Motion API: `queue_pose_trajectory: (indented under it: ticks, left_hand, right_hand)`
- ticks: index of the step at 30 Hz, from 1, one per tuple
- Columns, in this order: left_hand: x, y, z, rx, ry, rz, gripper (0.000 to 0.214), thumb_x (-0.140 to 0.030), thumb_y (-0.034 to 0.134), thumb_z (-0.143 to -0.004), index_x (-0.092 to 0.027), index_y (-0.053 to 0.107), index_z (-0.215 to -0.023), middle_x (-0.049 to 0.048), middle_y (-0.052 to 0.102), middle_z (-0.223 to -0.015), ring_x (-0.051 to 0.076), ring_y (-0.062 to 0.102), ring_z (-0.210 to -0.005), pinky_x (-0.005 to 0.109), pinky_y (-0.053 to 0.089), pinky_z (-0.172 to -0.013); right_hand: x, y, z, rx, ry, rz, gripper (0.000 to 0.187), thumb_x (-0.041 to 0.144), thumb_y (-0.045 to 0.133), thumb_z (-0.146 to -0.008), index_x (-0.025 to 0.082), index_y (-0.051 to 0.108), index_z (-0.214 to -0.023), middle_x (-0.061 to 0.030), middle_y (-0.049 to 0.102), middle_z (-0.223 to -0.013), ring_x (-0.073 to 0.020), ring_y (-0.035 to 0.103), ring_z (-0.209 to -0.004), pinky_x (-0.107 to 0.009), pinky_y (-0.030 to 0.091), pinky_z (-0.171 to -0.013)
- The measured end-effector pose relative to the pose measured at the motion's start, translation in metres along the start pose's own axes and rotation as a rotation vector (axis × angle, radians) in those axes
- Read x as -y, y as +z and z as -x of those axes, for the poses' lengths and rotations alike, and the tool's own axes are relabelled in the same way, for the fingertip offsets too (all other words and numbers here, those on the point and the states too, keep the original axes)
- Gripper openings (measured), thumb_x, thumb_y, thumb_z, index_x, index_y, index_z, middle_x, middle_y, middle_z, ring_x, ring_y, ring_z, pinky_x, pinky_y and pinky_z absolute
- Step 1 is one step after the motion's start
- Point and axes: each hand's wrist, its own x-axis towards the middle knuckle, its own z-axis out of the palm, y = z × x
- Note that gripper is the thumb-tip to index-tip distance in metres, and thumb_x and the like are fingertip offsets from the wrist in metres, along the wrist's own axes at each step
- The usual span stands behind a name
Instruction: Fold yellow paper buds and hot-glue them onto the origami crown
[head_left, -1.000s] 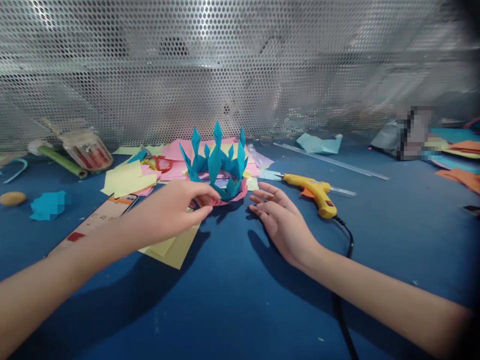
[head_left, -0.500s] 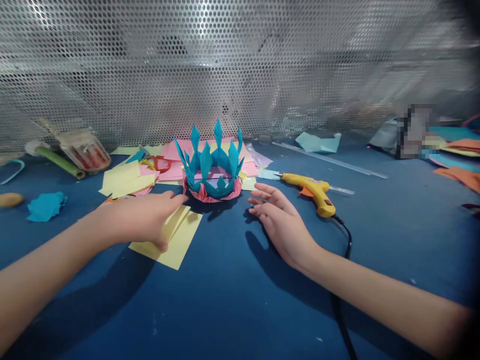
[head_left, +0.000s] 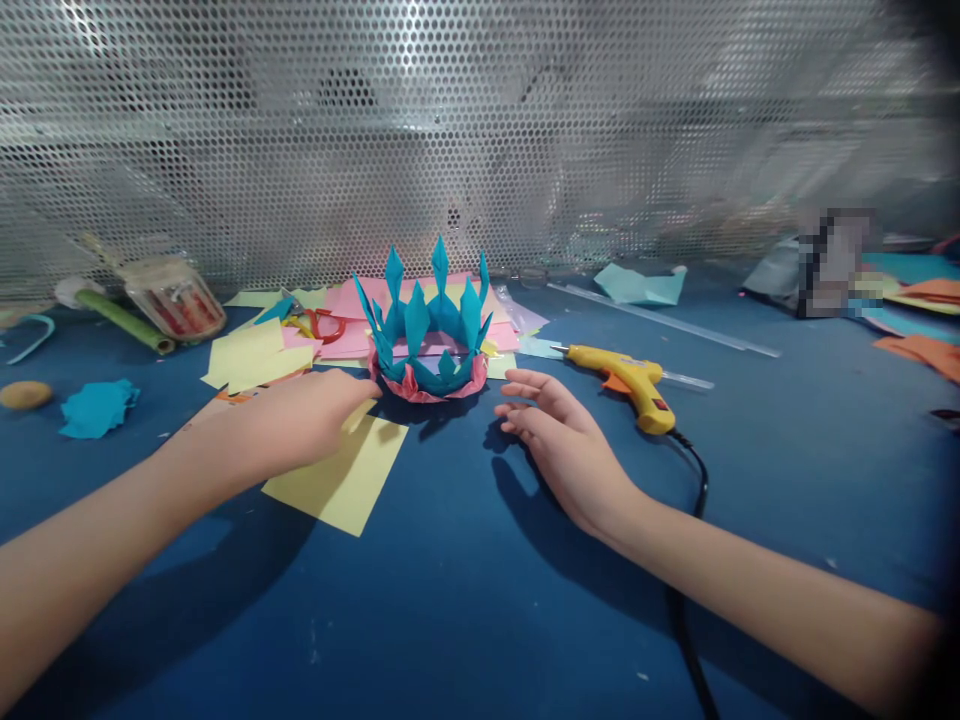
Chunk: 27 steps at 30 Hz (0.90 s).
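A blue paper crown (head_left: 431, 345) with pointed tips and a crumpled pink rim stands upright in the middle of the table. Just left of it, my left hand (head_left: 315, 415) is closed, its fingertips close to the pink rim. A bit of folded yellow paper (head_left: 358, 413) shows under its fingers; the rest is hidden by the hand. Below lies a flat yellow paper sheet (head_left: 341, 480). To the right of the crown, apart from it, my right hand (head_left: 559, 435) rests open on its side, fingers spread and holding nothing.
A yellow glue gun (head_left: 626, 377) lies right of my right hand, its black cord (head_left: 701, 480) passing beneath that forearm. Red-handled scissors (head_left: 322, 325) and pink sheets (head_left: 349, 340) lie behind. At left are a glass jar (head_left: 176, 298) and blue paper (head_left: 99, 408). A perforated metal screen (head_left: 480, 130) stands behind.
My left hand has lifted slightly and turned over, now covering most of the folded yellow paper that stood visible in its grip. My right hand and the crown stay put.
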Motion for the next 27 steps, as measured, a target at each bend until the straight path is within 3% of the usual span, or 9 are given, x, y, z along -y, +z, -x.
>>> queue_pose_trajectory:
  ticks: [3,6,10,13,16,20,23,25,27]
  left_hand:
    - [-0.01,-0.007,0.001,-0.035,0.047,0.115,0.055,-0.022,0.053,-0.079,-0.034,0.054,-0.133,-0.0028,0.063,-0.133,0.026,0.06,-0.117,0.031,0.05,-0.09]
    - [-0.023,-0.012,0.002,-0.062,0.086,0.43,0.055,-0.038,0.064,-0.078,-0.031,0.056,-0.131,-0.0026,0.061,-0.135,0.025,0.055,-0.125,0.034,0.045,-0.1]
    - [-0.034,-0.006,0.0,0.027,0.046,0.828,0.058,-0.033,0.069,-0.076,-0.031,0.054,-0.132,-0.0023,0.057,-0.14,0.023,0.051,-0.129,0.031,0.048,-0.097]
    - [-0.037,0.004,-0.003,0.077,0.004,0.934,0.056,-0.03,0.066,-0.078,-0.03,0.053,-0.132,0.0015,0.059,-0.137,0.024,0.059,-0.12,0.03,0.054,-0.087]
    - [-0.041,0.013,-0.006,0.128,-0.005,0.938,0.053,-0.03,0.063,-0.079,-0.029,0.054,-0.131,0.0034,0.07,-0.118,0.026,0.068,-0.104,0.032,0.058,-0.074]
    - [-0.045,0.011,-0.002,0.134,0.011,0.965,0.051,-0.032,0.057,-0.084,-0.023,0.052,-0.133,0.0045,0.075,-0.104,0.025,0.071,-0.094,0.033,0.059,-0.073]
    - [-0.049,-0.002,0.01,-0.084,0.017,0.916,0.049,-0.033,0.052,-0.088,-0.025,0.046,-0.135,0.0036,0.064,-0.129,0.022,0.059,-0.119,0.034,0.052,-0.095]
    - [-0.054,-0.005,0.026,-0.406,0.1,0.566,0.044,-0.04,0.054,-0.089,-0.03,0.05,-0.131,0.0001,0.063,-0.13,0.025,0.058,-0.121,0.037,0.05,-0.099]
    - [-0.063,0.002,0.046,-0.582,0.215,0.29,0.034,-0.035,0.051,-0.092,-0.035,0.054,-0.125,-0.0046,0.07,-0.118,0.022,0.067,-0.105,0.032,0.056,-0.089]
  right_hand:
    - [0.001,-0.001,0.002,0.083,-0.037,0.059,0.027,0.022,0.062,-0.072,0.023,0.059,-0.099,0.0009,0.056,-0.094,-0.0132,0.058,-0.08,-0.03,0.045,-0.074]
    - [0.005,0.001,0.007,0.205,-0.082,0.112,0.02,0.024,0.06,-0.079,0.022,0.058,-0.099,0.0015,0.056,-0.089,-0.0123,0.058,-0.076,-0.029,0.047,-0.073]
    - [0.01,0.001,0.019,0.428,-0.17,0.197,0.025,0.027,0.059,-0.086,0.024,0.053,-0.11,-0.0006,0.057,-0.091,-0.0142,0.059,-0.074,-0.031,0.051,-0.071]
    - [0.012,-0.001,0.026,0.586,-0.548,0.498,0.034,0.01,0.055,-0.085,0.026,0.052,-0.115,-0.0031,0.052,-0.097,-0.0147,0.055,-0.083,-0.03,0.051,-0.076]
    - [0.014,-0.003,0.029,0.664,-0.905,0.773,0.033,0.001,0.049,-0.083,0.024,0.062,-0.103,-0.0044,0.05,-0.093,-0.0151,0.053,-0.083,-0.028,0.05,-0.076]
    - [0.019,-0.004,0.027,0.72,-1.135,0.999,0.018,0.011,0.053,-0.09,0.021,0.068,-0.088,-0.0074,0.06,-0.091,-0.0187,0.054,-0.087,-0.032,0.048,-0.08]
    - [0.021,-0.004,0.024,0.833,-1.141,1.036,0.018,0.012,0.05,-0.092,0.018,0.065,-0.085,-0.0089,0.068,-0.099,-0.0205,0.058,-0.097,-0.034,0.047,-0.083]
    - [0.021,-0.004,0.022,0.928,-1.096,1.018,0.02,0.01,0.045,-0.091,0.019,0.062,-0.087,-0.0081,0.07,-0.102,-0.0197,0.06,-0.095,-0.034,0.047,-0.083]
    - [0.02,-0.004,0.021,0.974,-1.046,0.97,0.021,0.009,0.041,-0.09,0.019,0.059,-0.085,-0.008,0.071,-0.091,-0.0193,0.062,-0.086,-0.034,0.048,-0.079]
